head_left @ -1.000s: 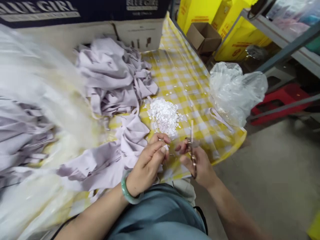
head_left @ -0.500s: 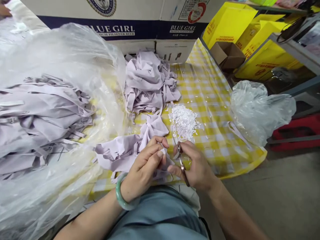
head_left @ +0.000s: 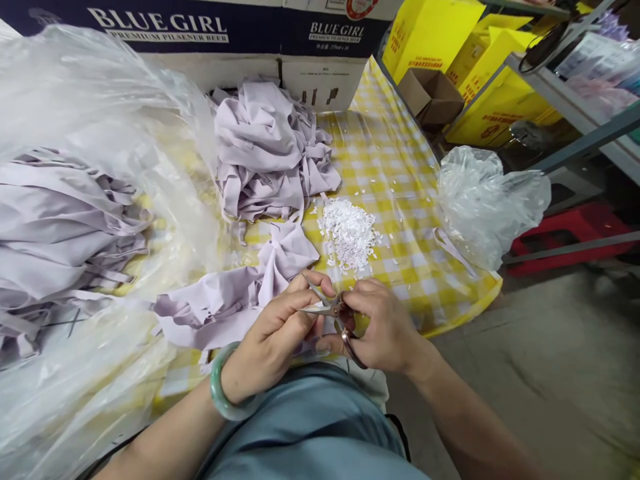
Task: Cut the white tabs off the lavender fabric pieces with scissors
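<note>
My right hand (head_left: 383,327) grips small metal scissors (head_left: 333,313), their blades open and pointing left toward my other hand. My left hand (head_left: 280,330), a green bangle on its wrist, pinches a lilac garment (head_left: 225,303) at its edge, right by the blades. The garment lies crumpled on the yellow checked tablecloth (head_left: 400,187) in front of me. A heap of small white cut scraps (head_left: 350,230) sits just beyond my hands.
A pile of lilac garments (head_left: 270,150) lies behind the scraps. A big clear bag of more lilac pieces (head_left: 75,200) fills the left. A crumpled clear bag (head_left: 487,200) sits at the table's right edge. Cardboard boxes (head_left: 210,30) and yellow cartons (head_left: 475,80) stand behind; a red stool (head_left: 575,230) is at right.
The scissors have swung from pointing away to pointing left at the cloth, blades now open. Both hands stay close together on the garment. The camera view has shifted slightly.
</note>
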